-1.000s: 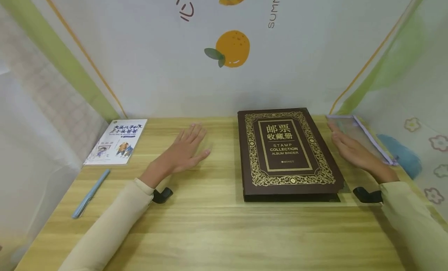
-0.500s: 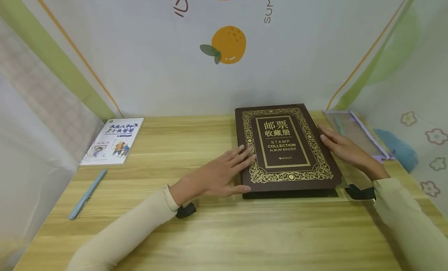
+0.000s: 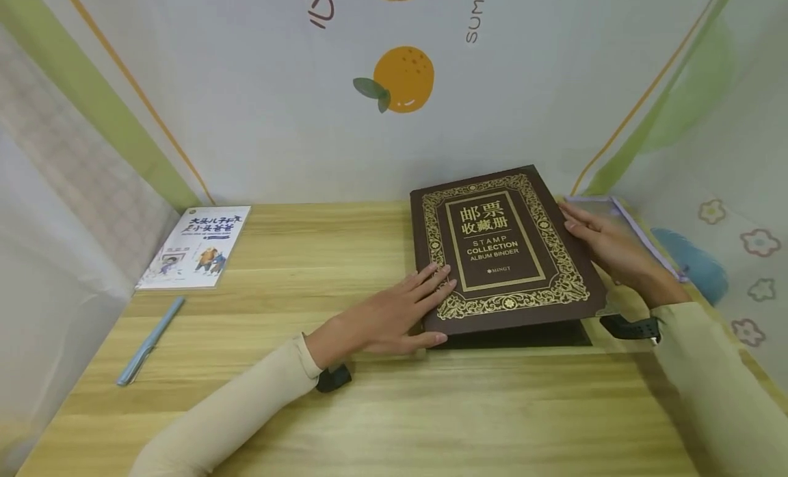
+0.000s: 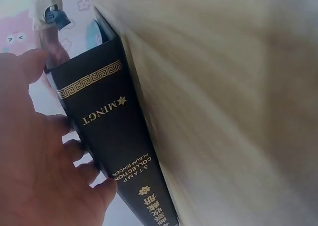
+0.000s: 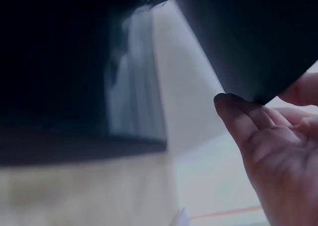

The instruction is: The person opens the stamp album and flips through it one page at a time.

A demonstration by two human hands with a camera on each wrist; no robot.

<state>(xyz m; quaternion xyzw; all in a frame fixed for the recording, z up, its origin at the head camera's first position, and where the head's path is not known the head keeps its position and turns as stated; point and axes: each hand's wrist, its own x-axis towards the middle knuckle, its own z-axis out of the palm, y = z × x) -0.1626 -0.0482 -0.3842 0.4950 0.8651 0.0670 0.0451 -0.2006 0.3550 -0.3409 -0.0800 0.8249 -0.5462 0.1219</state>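
A dark brown stamp album [image 3: 501, 248] with gold borders lies right of centre in the head view, its front cover raised at a slant on the right side. My right hand [image 3: 615, 251] pinches the cover's right edge. In the right wrist view, fingers [image 5: 241, 121] lie under the lifted cover [image 5: 263, 42] and the thumb is on its other face; pale sleeves [image 5: 136, 92] show inside. My left hand [image 3: 394, 316] rests on the cover's left edge with its fingers spread. The left wrist view shows the gold-lettered spine [image 4: 107, 126] beside that hand.
A white illustrated booklet [image 3: 195, 248] lies at the table's back left, with a blue pen [image 3: 150, 341] in front of it. Behind the right hand is a translucent pouch with a lilac edge [image 3: 646, 239]. A printed white curtain [image 3: 277, 121] stands behind the table.
My left hand has come right from the bare wood onto the album's left edge. The right hand has reached the opposite edge, and the cover has risen there.
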